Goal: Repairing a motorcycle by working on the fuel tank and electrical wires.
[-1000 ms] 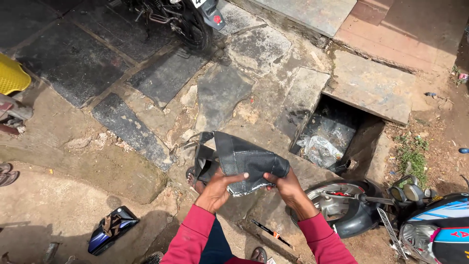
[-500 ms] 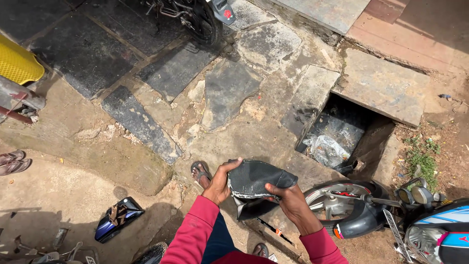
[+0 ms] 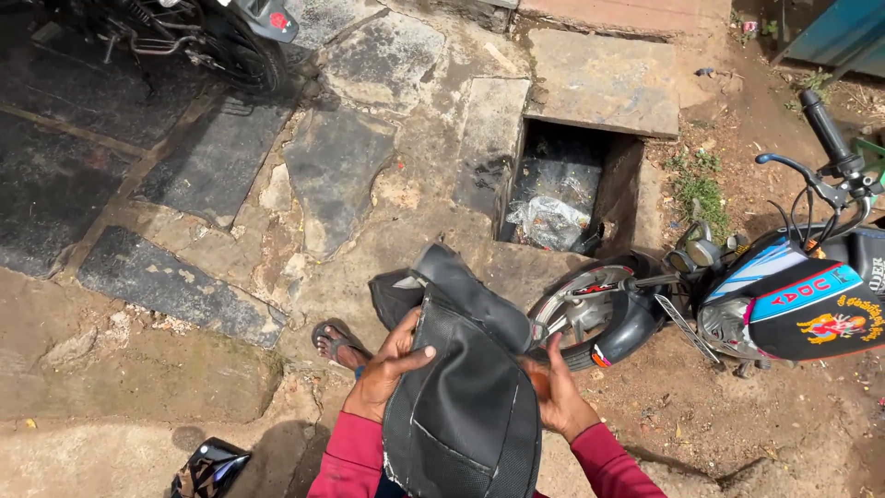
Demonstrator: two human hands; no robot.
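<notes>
I hold a black textured seat cover (image 3: 466, 397), worn and torn at the edges, upright in front of me. My left hand (image 3: 387, 369) grips its left edge with the thumb laid across the front. My right hand (image 3: 558, 397) holds its right edge from behind, fingers partly hidden by the cover. Both arms wear red sleeves. My sandalled foot (image 3: 336, 343) shows on the stone ground below the left hand.
A motorcycle (image 3: 737, 295) stands at the right with its front wheel (image 3: 590, 318) near my right hand. An open drain pit (image 3: 562, 198) with plastic rubbish lies ahead. Another motorcycle (image 3: 212, 32) is at the top left. A black glossy panel (image 3: 207, 466) lies at the bottom left.
The view has swung right, bringing the motorcycle further in. The seat cover has been turned from lying flat and folded to standing upright, with my hands shifted onto its side edges.
</notes>
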